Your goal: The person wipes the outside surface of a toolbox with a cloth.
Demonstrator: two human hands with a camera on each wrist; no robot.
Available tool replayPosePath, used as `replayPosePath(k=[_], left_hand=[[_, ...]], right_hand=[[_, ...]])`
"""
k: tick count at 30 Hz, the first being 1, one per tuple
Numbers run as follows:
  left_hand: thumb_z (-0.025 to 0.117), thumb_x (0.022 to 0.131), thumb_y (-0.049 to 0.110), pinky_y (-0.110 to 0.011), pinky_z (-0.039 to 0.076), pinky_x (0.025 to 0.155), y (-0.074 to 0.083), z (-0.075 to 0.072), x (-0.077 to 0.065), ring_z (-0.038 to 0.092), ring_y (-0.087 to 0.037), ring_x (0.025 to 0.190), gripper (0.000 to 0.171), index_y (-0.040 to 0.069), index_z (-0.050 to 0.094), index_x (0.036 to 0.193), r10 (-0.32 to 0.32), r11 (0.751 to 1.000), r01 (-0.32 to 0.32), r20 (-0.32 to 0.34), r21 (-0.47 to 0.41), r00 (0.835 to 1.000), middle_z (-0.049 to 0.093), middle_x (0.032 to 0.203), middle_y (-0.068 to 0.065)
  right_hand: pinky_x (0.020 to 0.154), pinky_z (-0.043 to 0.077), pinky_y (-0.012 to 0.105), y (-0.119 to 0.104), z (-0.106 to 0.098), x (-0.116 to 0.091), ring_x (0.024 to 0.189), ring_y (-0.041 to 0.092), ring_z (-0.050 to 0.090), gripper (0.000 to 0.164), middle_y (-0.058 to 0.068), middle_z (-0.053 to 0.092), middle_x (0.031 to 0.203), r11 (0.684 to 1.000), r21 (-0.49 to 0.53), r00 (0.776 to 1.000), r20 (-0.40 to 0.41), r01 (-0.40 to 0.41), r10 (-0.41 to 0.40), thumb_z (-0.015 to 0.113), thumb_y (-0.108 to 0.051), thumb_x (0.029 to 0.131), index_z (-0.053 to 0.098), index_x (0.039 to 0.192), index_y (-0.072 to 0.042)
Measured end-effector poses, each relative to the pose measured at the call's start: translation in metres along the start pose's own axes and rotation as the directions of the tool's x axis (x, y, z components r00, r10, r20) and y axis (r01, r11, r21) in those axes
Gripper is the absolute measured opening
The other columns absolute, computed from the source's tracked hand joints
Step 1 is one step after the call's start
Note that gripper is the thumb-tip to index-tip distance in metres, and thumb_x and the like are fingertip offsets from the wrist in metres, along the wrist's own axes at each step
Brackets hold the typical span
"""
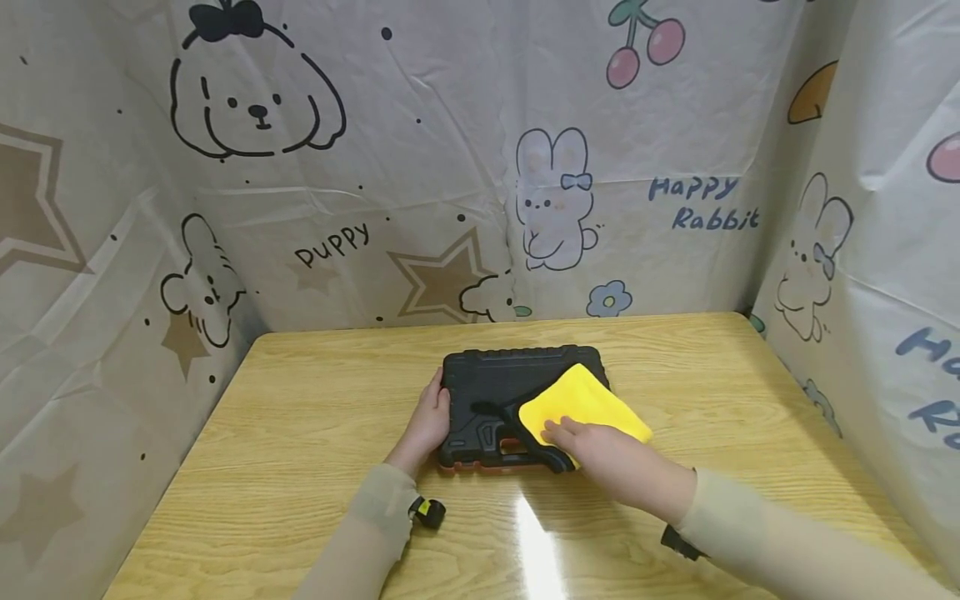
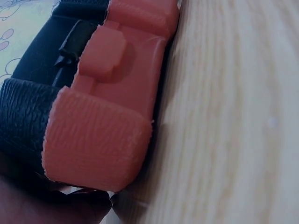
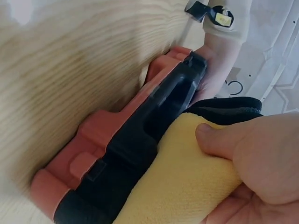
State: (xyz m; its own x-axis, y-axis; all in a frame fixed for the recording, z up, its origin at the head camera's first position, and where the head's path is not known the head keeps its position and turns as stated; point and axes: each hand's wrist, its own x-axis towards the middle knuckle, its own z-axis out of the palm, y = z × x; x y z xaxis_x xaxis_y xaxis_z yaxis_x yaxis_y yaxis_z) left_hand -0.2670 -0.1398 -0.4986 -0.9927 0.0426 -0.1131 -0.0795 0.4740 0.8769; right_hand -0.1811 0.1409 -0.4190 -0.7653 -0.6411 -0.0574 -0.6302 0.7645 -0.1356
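Observation:
A black plastic tool case (image 1: 487, 379) with an orange-red lower half (image 2: 100, 140) lies flat on the wooden table, its handle side towards me. My left hand (image 1: 431, 419) grips the case's left edge; in the left wrist view only a dark part of that hand shows at the bottom. A yellow cloth (image 1: 588, 404) with a dark grey underside lies folded over the right part of the lid. My right hand (image 1: 611, 458) holds the cloth against the case, the thumb (image 3: 217, 140) on the yellow side. Some right fingers are partly hidden.
The wooden table (image 1: 322, 400) extends around the case, with a bright reflection at the front. Cloth sheets (image 1: 420, 167) printed with cartoons hang behind and at both sides. Each wrist wears a small black camera (image 1: 429, 512).

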Motion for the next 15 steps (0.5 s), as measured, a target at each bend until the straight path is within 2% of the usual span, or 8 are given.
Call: replayPosePath(k=[4,6,15], left_hand=[[0.028,0.113,0.018,-0.059,0.017,0.127,0.0,0.0,0.0,0.016,-0.044,0.157,0.056,0.004,0.015,0.165,0.003,1.0,-0.003,0.002,0.003,1.0,0.017,0.169,-0.027],[0.028,0.113,0.018,-0.059,0.017,0.127,0.001,-0.001,0.0,0.016,-0.044,0.157,0.056,0.004,0.015,0.165,0.003,1.0,-0.003,0.004,0.003,1.0,0.016,0.169,-0.028],[0.027,0.113,0.017,-0.059,0.016,0.127,0.002,-0.001,-0.001,0.015,-0.045,0.157,0.056,0.004,0.012,0.166,0.011,1.0,-0.011,0.012,-0.01,1.0,0.016,0.169,-0.027]], right_hand=[[0.073,0.062,0.033,-0.004,0.001,-0.007,0.114,0.036,0.071,0.053,0.023,0.066,0.136,1.0,0.007,1.0,0.0,0.024,-0.024,0.064,0.017,0.091,0.059,0.141,-0.001],[0.068,0.06,0.03,-0.006,0.002,-0.012,0.11,0.036,0.072,0.054,0.024,0.066,0.134,0.999,0.004,0.999,-0.006,0.042,-0.042,0.063,0.018,0.09,0.059,0.141,0.0],[0.051,0.046,0.019,-0.008,0.003,-0.02,0.081,0.031,0.074,0.057,0.027,0.069,0.129,0.995,0.029,0.994,-0.058,0.092,-0.09,0.066,0.021,0.086,0.06,0.139,0.001]])
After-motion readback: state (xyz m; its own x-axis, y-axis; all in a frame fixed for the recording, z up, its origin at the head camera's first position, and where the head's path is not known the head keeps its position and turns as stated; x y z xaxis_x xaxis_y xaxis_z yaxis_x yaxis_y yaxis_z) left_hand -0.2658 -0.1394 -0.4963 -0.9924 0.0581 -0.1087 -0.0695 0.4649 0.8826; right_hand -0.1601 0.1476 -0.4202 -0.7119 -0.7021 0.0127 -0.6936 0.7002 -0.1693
